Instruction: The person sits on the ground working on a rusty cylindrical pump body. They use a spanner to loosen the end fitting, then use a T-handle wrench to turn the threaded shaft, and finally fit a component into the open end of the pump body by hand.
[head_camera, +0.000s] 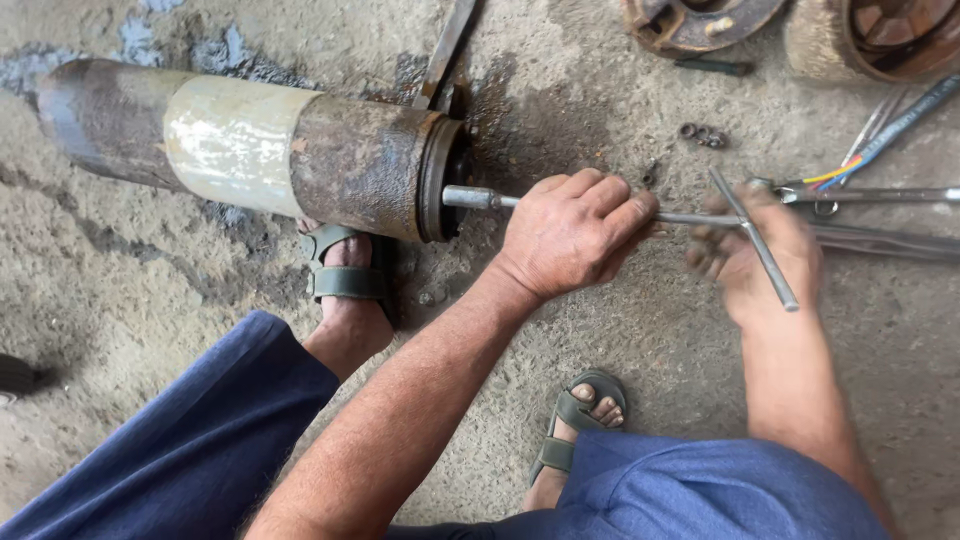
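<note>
Rusty steel cylinder (300, 150) lies on its side on the concrete floor (150, 260), long axis left-right, with the T-handle wrench (700, 218) seated in its end face and running out to the right along that axis. Left hand (572, 235), nearer the cylinder, is closed around the wrench shaft. Right hand (755, 262), farther from the cylinder, is curled on the crossbar; blur hides how tightly.

A repair workshop: oil-stained concrete floor (600, 110), rusty cylinder (250, 150), scattered metal parts (700, 20) and tools (880, 130).

Cylinder (250, 150) lies far left on the floor (130, 300), wrench (700, 218) sticking out right of it, nuts (703, 135) farther back.
</note>
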